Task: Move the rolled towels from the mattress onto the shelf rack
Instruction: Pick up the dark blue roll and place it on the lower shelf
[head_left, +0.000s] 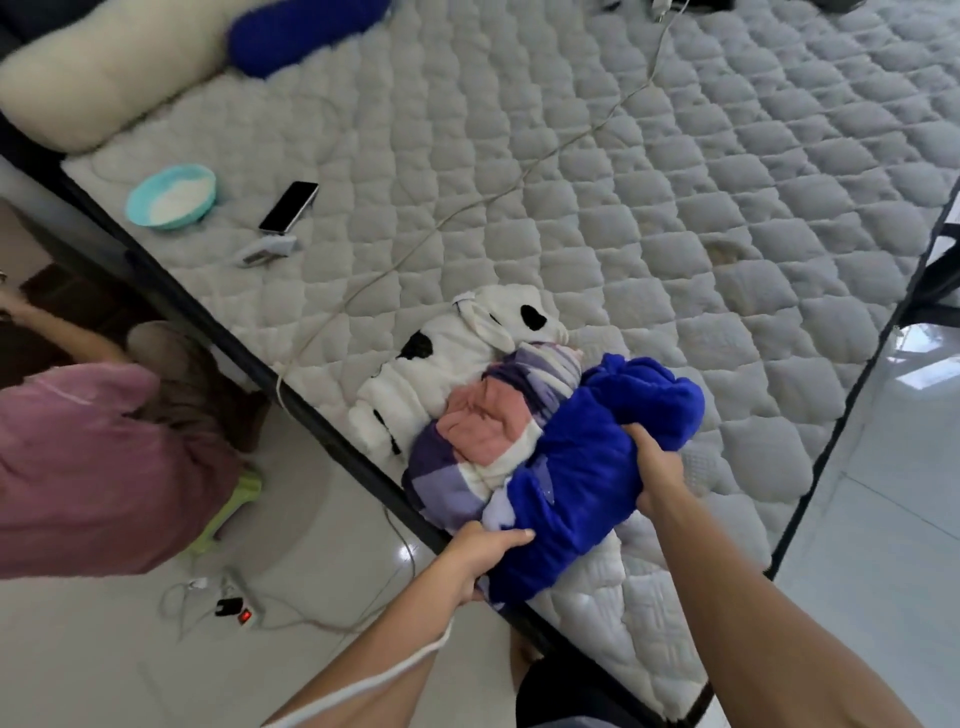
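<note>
A bright blue rolled towel (582, 467) lies at the near edge of the quilted white mattress (675, 182). My left hand (480, 553) grips its near end and my right hand (657, 467) grips its far side. Pressed against the blue roll on its left are a purple-and-white checked towel (452, 483) and a pink towel (483, 421). Behind them lies a white towel with black patches (441, 364). The shelf rack is not in view.
On the mattress lie a teal bowl (171, 196), a black phone (289, 206), a small white device (267, 250), a thin cable (571, 140), a cream pillow (98, 67) and a blue bolster (306, 31). A person in a mauve shirt (88, 467) crouches on the floor at left beside a power strip (236, 610).
</note>
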